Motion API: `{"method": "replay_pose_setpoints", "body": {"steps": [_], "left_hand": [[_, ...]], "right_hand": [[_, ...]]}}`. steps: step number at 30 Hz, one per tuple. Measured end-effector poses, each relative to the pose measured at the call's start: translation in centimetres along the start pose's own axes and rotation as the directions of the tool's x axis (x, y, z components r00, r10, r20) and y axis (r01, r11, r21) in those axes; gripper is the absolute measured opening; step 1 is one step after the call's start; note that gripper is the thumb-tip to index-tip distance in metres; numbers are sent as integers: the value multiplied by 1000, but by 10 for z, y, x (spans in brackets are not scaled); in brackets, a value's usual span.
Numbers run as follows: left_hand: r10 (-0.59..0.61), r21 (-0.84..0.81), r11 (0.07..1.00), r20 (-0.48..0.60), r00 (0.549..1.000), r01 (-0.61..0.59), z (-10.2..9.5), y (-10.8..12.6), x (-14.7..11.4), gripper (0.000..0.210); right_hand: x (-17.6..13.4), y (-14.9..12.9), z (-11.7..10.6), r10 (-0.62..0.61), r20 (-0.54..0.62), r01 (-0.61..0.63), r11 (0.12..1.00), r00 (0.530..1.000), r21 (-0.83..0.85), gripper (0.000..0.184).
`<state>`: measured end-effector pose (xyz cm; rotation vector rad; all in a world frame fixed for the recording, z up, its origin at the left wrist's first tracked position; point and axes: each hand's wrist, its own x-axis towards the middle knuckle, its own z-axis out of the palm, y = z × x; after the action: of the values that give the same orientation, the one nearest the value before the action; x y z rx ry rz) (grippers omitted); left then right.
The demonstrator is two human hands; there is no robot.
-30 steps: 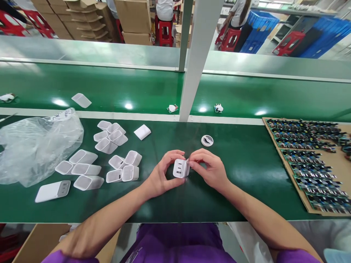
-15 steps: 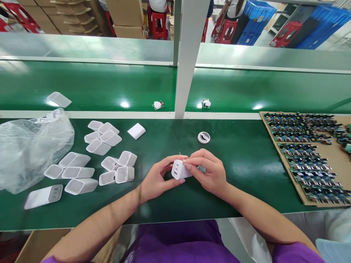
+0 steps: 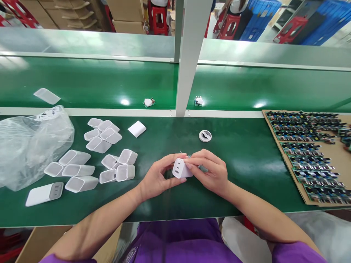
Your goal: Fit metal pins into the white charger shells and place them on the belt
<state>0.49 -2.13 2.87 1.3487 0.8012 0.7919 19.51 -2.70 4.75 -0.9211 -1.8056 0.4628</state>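
A white charger housing with port slots in its end face is held over the green bench. My left hand grips it from the left, fingers on top and thumb underneath. At its other end, my right hand is closed in a pinch on a circuit board; only small greenish bits of the board show, the rest hidden by fingers and housing. Beyond the hands lies a small round white object with a dark centre. Left of it sits a white sleeve.
Groups of open white housings stand on the left beside a clear plastic bag and a white charger. Cardboard with rows of circuit boards lies right. A post rises before the green belt, which carries small boards.
The boards and the white housing on the belt have shifted left. Both hands keep their hold, with the charger housing almost unmoved. The camera view has tilted slightly.
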Motion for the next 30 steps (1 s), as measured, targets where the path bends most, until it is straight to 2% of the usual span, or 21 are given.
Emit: {"method": "replay_pose_setpoints", "body": {"steps": [7,14,19,21,30], "left_hand": [[-18,21,1000,-3,1000,18,0,2,-1,54],[62,80,995,-9,998,-61,-1,1,-1,62],[163,163,973,27,986,-165,-2,1,-2,62],[214,187,957,51,976,-219,-2,1,-2,63],[290,307,900,112,950,-311,-4,-4,-2,68]], "right_hand": [[-1,1,2,-10,-19,9,1000,1000,-11,16],[-4,2,1,-158,-4,156,979,987,-129,25],[0,-4,-3,52,-2,-52,998,999,36,13],[2,-6,-4,69,10,-69,996,998,58,12],[-3,-5,-6,-80,10,80,993,997,-84,21]]}}
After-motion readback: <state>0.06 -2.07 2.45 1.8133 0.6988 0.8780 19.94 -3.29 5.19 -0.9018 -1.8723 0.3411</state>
